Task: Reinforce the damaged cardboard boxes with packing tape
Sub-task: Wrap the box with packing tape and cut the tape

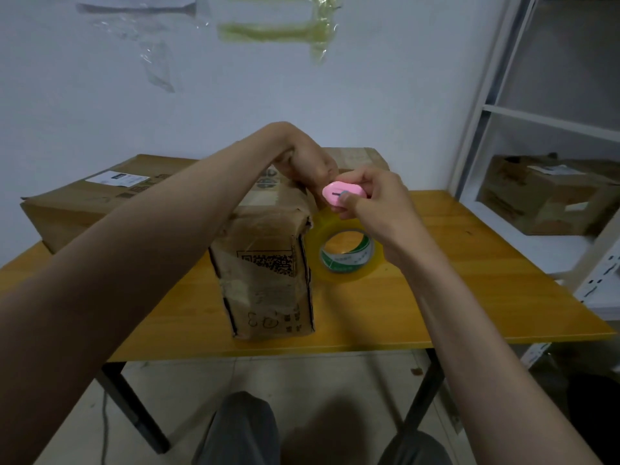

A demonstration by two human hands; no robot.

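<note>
Cutting tape by the box

My right hand pinches a pink cutter. My left hand pinches the tape strip on the small box, beside the tape roll.

The small box stands upright at the middle of my table, brown, worn, crumpled along its top right edge, with a printed code on the near face and old tape over it. The tape roll, clear yellowish with a green-and-white core, lies flat just beside it at 3 o'clock, a strip running up toward the box's top corner. The big box lies flat at 10 o'clock, behind, with a white label on top.
</note>
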